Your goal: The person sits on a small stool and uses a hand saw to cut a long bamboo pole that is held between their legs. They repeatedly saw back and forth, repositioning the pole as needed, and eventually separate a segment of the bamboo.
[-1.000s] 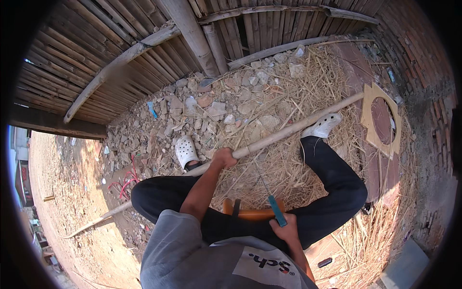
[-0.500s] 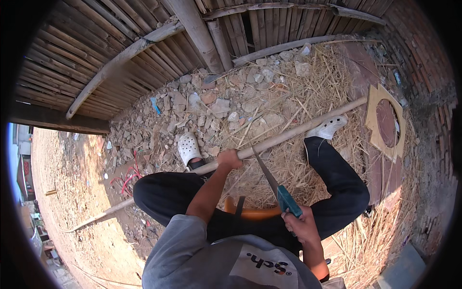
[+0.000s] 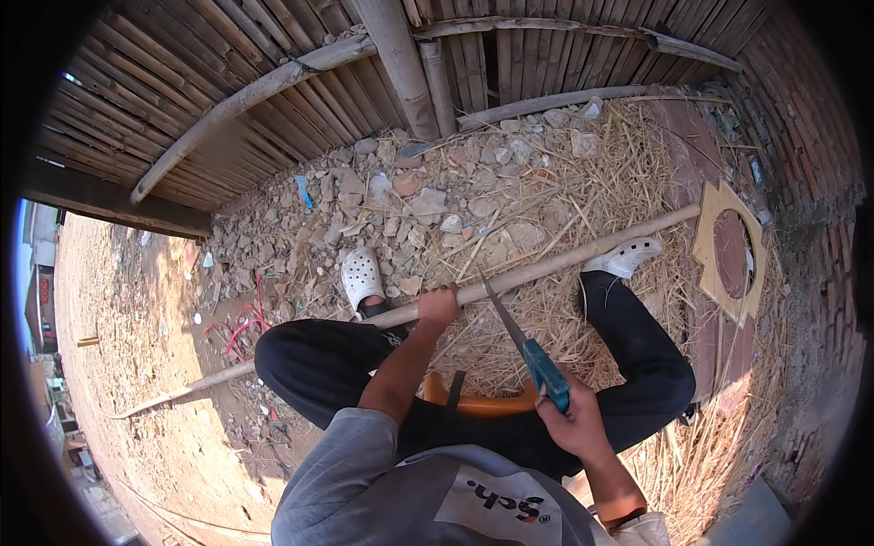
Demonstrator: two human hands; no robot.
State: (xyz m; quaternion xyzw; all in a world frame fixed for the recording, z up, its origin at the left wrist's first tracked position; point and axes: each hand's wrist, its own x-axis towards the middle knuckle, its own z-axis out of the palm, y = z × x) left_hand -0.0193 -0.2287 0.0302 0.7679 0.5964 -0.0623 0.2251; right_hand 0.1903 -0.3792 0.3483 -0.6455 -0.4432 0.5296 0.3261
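A long wooden pole (image 3: 528, 270) lies slantwise across the view, passing over my left leg's side and reaching toward the right shoe. My left hand (image 3: 438, 308) is wrapped round the pole near its middle. In my right hand (image 3: 572, 414) is a handsaw (image 3: 512, 326), gripped by its teal handle (image 3: 545, 373). The saw's narrow blade points up and to the left, its tip end lying at the pole just right of my left hand. Whether the teeth bite into the wood cannot be made out.
White clogs (image 3: 363, 280) are on my feet. An orange seat (image 3: 482, 403) shows between my legs. Rubble (image 3: 401, 196) and straw (image 3: 619, 173) cover the ground. A board with a round hole (image 3: 706, 264) lies at right, by a brick wall (image 3: 801, 173). A bamboo wall (image 3: 273, 118) stands ahead.
My right hand and the saw have shifted slightly along the blade's line, and the right forearm has swung a little outward. The left hand keeps its hold; the whole view has tilted slightly.
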